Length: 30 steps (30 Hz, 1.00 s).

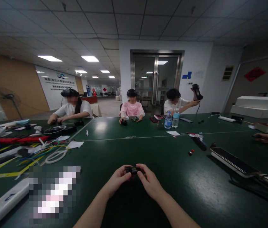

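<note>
Toward the dark-green bench's (100, 153) near edge, our left hand (118, 178) and right hand (149, 179) pinch a small black blocky object (134, 170), seemingly mid-handling; the next move likely needs steadiness.

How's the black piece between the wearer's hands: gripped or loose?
Gripped: left hand and right hand pinch the black piece from either side. Touching the table: cannot tell.

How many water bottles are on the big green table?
2. The left bottle and the right bottle stand side by side on the far half of the table. Others might be hidden.
</note>
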Each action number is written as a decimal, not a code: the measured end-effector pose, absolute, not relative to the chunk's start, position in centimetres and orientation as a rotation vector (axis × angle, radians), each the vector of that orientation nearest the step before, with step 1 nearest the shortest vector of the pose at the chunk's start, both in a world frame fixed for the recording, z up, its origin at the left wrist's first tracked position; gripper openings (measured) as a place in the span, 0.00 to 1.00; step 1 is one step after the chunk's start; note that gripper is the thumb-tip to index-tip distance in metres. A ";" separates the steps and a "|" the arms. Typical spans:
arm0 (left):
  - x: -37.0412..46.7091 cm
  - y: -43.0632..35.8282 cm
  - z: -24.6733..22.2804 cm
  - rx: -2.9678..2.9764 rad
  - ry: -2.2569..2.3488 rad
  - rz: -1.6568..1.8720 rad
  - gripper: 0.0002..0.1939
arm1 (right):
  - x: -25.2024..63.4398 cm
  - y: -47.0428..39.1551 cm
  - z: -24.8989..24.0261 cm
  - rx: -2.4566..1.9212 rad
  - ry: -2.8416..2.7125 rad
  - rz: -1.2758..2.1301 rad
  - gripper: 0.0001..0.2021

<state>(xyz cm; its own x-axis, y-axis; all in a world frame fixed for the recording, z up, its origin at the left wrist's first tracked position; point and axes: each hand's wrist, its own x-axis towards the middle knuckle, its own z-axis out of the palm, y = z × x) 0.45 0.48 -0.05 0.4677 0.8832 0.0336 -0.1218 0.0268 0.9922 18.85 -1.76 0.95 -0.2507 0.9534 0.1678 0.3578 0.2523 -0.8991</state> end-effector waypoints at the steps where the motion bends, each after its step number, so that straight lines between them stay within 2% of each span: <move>1: 0.5 0.5 0.0 1.312 0.761 0.907 0.18 | 18.8 -1.8 1.0 -1.204 -1.760 0.981 0.16; 7: 0.6 0.5 -0.2 1.295 0.772 0.897 0.18 | 18.6 -1.5 0.7 -1.193 -1.775 0.995 0.17; 15: 0.6 0.7 -0.4 1.253 0.808 0.867 0.21 | 18.5 -1.2 0.4 -1.141 -1.853 0.902 0.11; 30: 0.6 0.5 -0.1 1.295 0.826 0.854 0.21 | 18.5 -2.0 1.4 -1.168 -1.829 0.913 0.08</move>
